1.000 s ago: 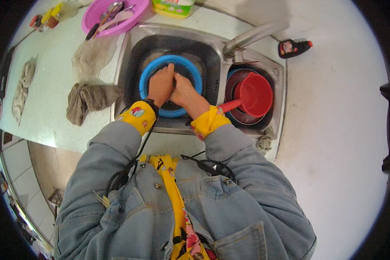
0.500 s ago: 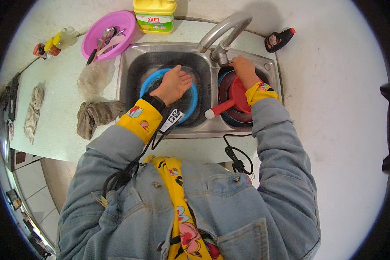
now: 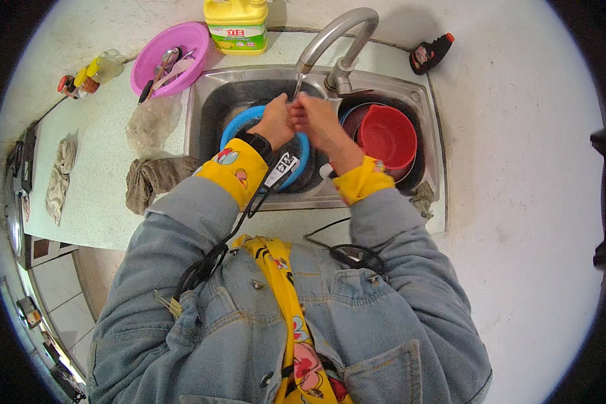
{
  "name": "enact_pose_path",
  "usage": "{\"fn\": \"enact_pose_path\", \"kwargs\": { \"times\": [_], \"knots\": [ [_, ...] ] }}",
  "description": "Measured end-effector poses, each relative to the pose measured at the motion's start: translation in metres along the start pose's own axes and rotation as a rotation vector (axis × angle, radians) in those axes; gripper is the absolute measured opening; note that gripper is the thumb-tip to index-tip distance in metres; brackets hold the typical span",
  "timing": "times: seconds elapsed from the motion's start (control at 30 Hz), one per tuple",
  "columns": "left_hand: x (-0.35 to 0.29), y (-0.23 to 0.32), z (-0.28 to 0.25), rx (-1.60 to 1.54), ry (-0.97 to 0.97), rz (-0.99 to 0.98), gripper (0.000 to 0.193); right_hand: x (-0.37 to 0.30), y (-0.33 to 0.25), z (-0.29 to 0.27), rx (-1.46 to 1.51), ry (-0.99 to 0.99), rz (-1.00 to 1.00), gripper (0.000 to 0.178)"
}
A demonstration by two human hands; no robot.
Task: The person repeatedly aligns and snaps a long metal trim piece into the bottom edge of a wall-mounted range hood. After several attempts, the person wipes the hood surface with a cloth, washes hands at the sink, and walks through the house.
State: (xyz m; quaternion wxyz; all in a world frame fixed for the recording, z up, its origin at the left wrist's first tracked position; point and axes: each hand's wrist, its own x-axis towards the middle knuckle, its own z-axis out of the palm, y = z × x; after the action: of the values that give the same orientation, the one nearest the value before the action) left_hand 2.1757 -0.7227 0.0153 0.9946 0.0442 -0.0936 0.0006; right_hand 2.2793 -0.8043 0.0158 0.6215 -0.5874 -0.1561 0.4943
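Observation:
My left hand (image 3: 273, 124) and my right hand (image 3: 318, 123) meet under the tap (image 3: 343, 44), in a thin stream of water (image 3: 298, 85). They touch at the fingers, which are slightly smeared by motion and partly overlap. Neither hand appears to hold anything, and both look open. Below them, a blue-rimmed basin (image 3: 232, 130) sits in the left sink bowl. In the right bowl, a red dipper (image 3: 388, 138) rests on other round vessels; its pale handle end (image 3: 326, 170) shows beside my right wrist.
A purple basin (image 3: 199, 44) with utensils and a yellow jug (image 3: 236, 30) stand behind the sink. A dark bottle (image 3: 430, 54) is at the back right. Cloths (image 3: 156, 180) lie on the left counter, near a plastic bag (image 3: 156, 120) and small jars (image 3: 86, 77). A cable hangs across my front.
My right hand has left the tap handle and moved left to meet my left hand. The spout has swung left, and water now runs from it.

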Motion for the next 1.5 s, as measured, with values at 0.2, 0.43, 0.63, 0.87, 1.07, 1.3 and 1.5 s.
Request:
{"fn": "enact_pose_path", "kwargs": {
  "times": [0.2,0.43,0.63,0.87,1.07,1.3,1.5],
  "knots": [
    [0.008,-0.004,-0.022,0.771,0.889,0.464,0.03,0.022,0.024,0.039,-0.295,0.09,-0.36,0.022],
    [0.006,0.01,-0.029,0.983,1.033,0.305,0.029,0.032,0.011,0.045,-0.184,0.052,0.074,0.027],
    [-0.01,0.018,0.0,0.336,0.525,0.212,0.04,0.032,0.008,0.051,1.484,-0.389,0.567,0.016],
    [0.005,0.007,-0.052,0.635,0.764,0.529,0.029,0.05,0.019,0.048,-0.043,-0.092,-0.545,0.023],
    [-0.011,0.019,-0.032,2.184,0.735,-0.185,0.037,0.035,0.013,0.035,-0.994,0.141,-0.836,0.021],
    [-0.02,0.05,-0.069,2.004,0.571,0.088,0.013,0.029,-0.021,0.048,-0.869,-0.439,-0.606,0.03],
    [0.02,0.02,-0.038,0.911,0.965,-0.088,0.024,0.061,-0.01,0.001,0.265,-0.557,0.449,0.035]
  ]
}}
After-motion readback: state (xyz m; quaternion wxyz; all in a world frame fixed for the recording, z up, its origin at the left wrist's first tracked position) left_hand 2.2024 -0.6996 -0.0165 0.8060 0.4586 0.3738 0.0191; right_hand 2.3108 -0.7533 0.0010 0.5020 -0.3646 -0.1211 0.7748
